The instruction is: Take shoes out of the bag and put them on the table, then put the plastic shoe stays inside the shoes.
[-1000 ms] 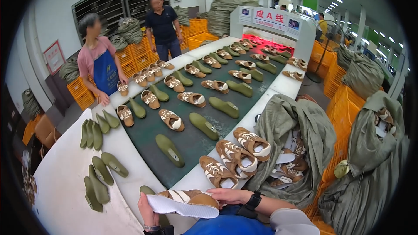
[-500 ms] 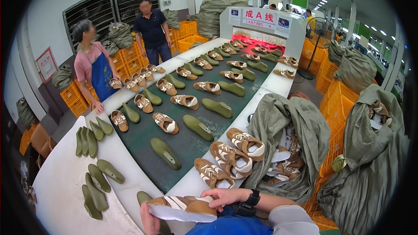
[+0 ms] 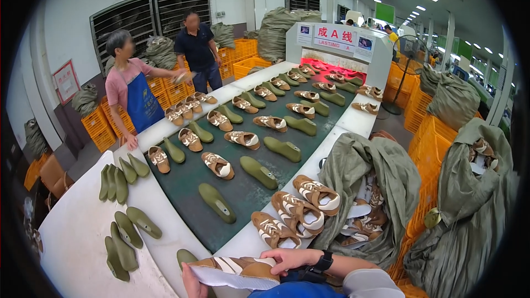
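Observation:
Low at the front, a brown sneaker [image 3: 249, 267] with white stripes lies on its side between my two hands, its pale sole facing me. My left hand [image 3: 193, 283] is closed round the toe end. At the heel end my right hand [image 3: 291, 259] grips the shoe's upper edge, a dark band on its wrist. A green shoe last [image 3: 186, 255] shows partly behind the toe. Just beyond my right hand, several brown sneakers [image 3: 298, 214] sit on the white ledge [image 3: 240, 238].
A green conveyor belt [image 3: 185, 198] carries sneakers and lasts from a red-lit machine [image 3: 334, 55]. More lasts [image 3: 122, 243] lie on the white table at left. A grey-green sack [image 3: 353, 160] of shoes and orange crates [image 3: 428, 157] stand at right. Two people [image 3: 135, 83] stand across the belt.
The view has shifted slightly, so the scene sits lower and further right. The person in the blue apron has lifted a shoe toward the other person. My hands keep hold of the sneaker.

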Demonstrator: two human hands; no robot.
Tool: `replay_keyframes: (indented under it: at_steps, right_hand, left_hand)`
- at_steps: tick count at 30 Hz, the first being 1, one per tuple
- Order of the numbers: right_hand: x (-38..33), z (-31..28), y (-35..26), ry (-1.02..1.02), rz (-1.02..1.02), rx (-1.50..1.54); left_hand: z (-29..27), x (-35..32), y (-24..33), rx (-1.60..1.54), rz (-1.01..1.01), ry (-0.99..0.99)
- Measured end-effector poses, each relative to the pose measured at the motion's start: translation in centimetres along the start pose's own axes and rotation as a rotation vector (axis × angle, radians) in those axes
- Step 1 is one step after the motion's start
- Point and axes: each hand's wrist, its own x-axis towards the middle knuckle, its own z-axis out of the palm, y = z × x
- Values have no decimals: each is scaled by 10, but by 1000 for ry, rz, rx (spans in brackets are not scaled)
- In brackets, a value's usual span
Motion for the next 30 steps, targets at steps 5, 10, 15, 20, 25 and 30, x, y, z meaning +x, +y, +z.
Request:
replay_keyframes:
  at_steps: [5, 10, 15, 20, 25, 30]
  right_hand:
    - [-5, 26, -25, 174, -324, -860]
    - [10, 36, -13, 120, -385, -1238]
    - [16, 38, -18, 218, -370, -1645]
    - [29, 36, -57, 303, -584, -1543]
    - [41, 29, -61, 272, -554, -1466]
    - [65, -12, -76, 551, -218, -260]
  left_hand:
    - [26, -18, 9, -305, -133, -117]
    - [14, -15, -1, -192, -183, -219]
    - [15, -4, 17, -164, -125, -138]
    - [20, 23, 30, -173, 85, -62]
    - [-14, 26, 32, -194, -129, -143]
    - [-50, 10, 27, 104, -3, 130]
